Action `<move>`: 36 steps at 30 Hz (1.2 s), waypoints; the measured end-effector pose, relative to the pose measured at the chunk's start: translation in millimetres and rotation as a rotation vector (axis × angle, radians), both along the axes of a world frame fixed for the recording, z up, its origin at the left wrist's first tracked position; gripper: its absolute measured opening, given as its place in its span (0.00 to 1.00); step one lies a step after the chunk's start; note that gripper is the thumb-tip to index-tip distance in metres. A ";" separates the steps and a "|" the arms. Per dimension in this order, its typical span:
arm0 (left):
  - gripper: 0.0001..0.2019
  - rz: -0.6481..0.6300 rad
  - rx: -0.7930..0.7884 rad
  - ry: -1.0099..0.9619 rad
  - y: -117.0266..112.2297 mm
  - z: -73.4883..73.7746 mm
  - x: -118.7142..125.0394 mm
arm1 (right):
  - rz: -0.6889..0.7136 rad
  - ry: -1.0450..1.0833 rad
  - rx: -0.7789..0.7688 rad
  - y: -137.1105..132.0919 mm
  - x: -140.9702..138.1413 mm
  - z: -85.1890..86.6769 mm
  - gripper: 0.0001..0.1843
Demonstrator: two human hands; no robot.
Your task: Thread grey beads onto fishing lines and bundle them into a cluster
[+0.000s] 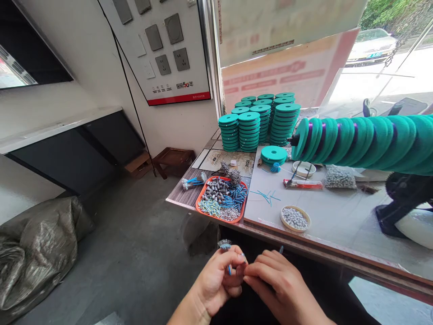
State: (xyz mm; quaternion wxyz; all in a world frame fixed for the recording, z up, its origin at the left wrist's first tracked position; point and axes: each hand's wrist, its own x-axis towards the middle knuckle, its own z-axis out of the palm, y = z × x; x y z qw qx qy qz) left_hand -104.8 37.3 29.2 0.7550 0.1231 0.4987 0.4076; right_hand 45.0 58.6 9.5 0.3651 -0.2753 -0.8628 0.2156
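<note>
My left hand (221,275) is in front of the table edge, fingers closed around a small bundle of thin blue pieces with wire loop ends (224,244). Thumb and forefinger are pinched together at its tip. Right beside it, my right hand (275,277) has its fingers curled, with thumb and forefinger pinched against the left fingertips. A small ribbed blue piece (281,249) pokes out past its knuckles. Whatever lies between the two pinches is too small to make out. An orange tray (198,208) on the table above my hands holds sorted grey, blue, pale green and silvery small parts.
A round dish (307,228) of grey beads lies at the table edge, near loose blue sticks (267,197) and a red-and-white cutter (306,184). Teal foam spools (249,133) stand stacked behind. A long row of teal discs (365,142) juts in from the right.
</note>
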 end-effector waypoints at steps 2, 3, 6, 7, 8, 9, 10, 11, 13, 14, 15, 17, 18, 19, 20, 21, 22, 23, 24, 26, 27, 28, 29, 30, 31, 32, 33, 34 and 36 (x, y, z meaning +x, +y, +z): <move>0.11 0.004 0.001 0.019 0.1 1.8 0.5 | -0.007 0.004 0.002 0.0 -0.2 0.4 0.13; 0.11 0.005 0.005 0.026 0.0 2.5 0.4 | -0.011 0.005 0.000 0.0 -0.2 0.9 0.13; 0.09 0.008 0.033 0.041 -1.1 5.3 -0.4 | -0.034 0.007 -0.004 -0.1 0.3 3.4 0.13; 0.09 0.007 0.048 0.045 -1.8 6.6 -0.8 | -0.049 0.008 -0.003 -0.1 0.7 4.3 0.13; 0.09 0.007 0.064 0.051 -2.7 7.9 -1.1 | -0.066 0.011 -0.002 -0.1 1.1 5.0 0.13; 0.08 0.009 0.078 0.063 -3.8 9.3 -1.2 | -0.085 0.015 -0.002 -0.2 1.5 5.5 0.14; 0.08 0.015 0.089 0.079 -5.1 10.5 -1.2 | -0.100 0.019 -0.003 -0.3 1.8 5.8 0.14; 0.08 0.026 0.096 0.099 -6.4 11.5 -0.9 | -0.112 0.022 -0.005 -0.5 2.1 5.8 0.14; 0.09 0.061 0.110 0.147 -9.1 12.5 0.2 | -0.130 0.039 -0.003 -0.9 2.4 5.5 0.14; 0.09 0.078 0.123 0.171 -10.5 12.5 1.2 | -0.141 0.047 0.001 -1.0 2.4 5.3 0.14; 0.09 0.098 0.138 0.198 -11.6 12.2 2.3 | -0.151 0.054 0.009 -1.2 2.3 5.1 0.13; 0.10 0.141 0.174 0.263 -13.6 11.0 5.1 | -0.172 0.068 0.035 -1.2 2.1 4.9 0.13; 0.11 0.158 0.192 0.300 -14.4 10.1 6.7 | -0.179 0.073 0.049 -1.2 2.1 4.9 0.14; 0.12 0.172 0.211 0.339 -15.0 9.0 8.3 | -0.183 0.075 0.059 -1.2 2.0 5.0 0.14; 0.13 0.181 0.231 0.375 -15.6 7.7 9.9 | -0.186 0.078 0.068 -1.1 2.1 5.1 0.15; 0.14 0.189 0.248 0.408 -16.1 6.1 11.4 | -0.188 0.082 0.076 -1.1 2.1 5.2 0.15; 0.14 0.198 0.265 0.437 -16.6 4.3 12.8 | -0.190 0.085 0.080 -1.0 2.1 5.2 0.15; 0.15 0.211 0.280 0.466 -17.0 2.4 13.9 | -0.191 0.086 0.084 -1.0 2.1 5.2 0.16; 0.15 0.226 0.291 0.495 -17.3 0.4 14.7 | -0.194 0.088 0.089 -1.0 2.1 5.2 0.16; 0.14 0.240 0.312 0.555 -17.8 -3.7 15.6 | -0.201 0.088 0.099 -0.9 1.6 5.5 0.17; 0.13 0.241 0.327 0.583 -18.0 -5.6 15.6 | -0.210 0.093 0.109 -0.7 1.2 5.9 0.17; 0.13 0.239 0.346 0.603 -18.2 -7.3 15.5 | -0.219 0.097 0.121 -0.6 0.7 6.5 0.17; 0.13 0.236 0.365 0.613 -18.4 -8.7 15.4 | -0.233 0.104 0.138 -0.3 0.3 7.3 0.17; 0.13 0.235 0.384 0.614 -18.7 -9.9 15.2 | -0.248 0.110 0.157 -0.1 -0.1 8.3 0.16; 0.13 0.234 0.399 0.607 -19.1 -10.9 15.1 | -0.262 0.113 0.174 0.2 -0.4 9.3 0.16; 0.13 0.236 0.406 0.595 -19.6 -11.5 15.0 | -0.270 0.115 0.189 0.4 -0.6 10.3 0.15; 0.12 0.236 0.405 0.579 -20.1 -12.0 15.0 | -0.274 0.115 0.199 0.5 -0.6 11.1 0.15; 0.12 0.232 0.396 0.561 -20.5 -12.3 15.1 | -0.277 0.117 0.205 0.5 -0.5 11.6 0.14; 0.12 0.239 0.365 0.522 -21.1 -12.6 15.2 | -0.278 0.124 0.199 0.2 -0.1 11.5 0.13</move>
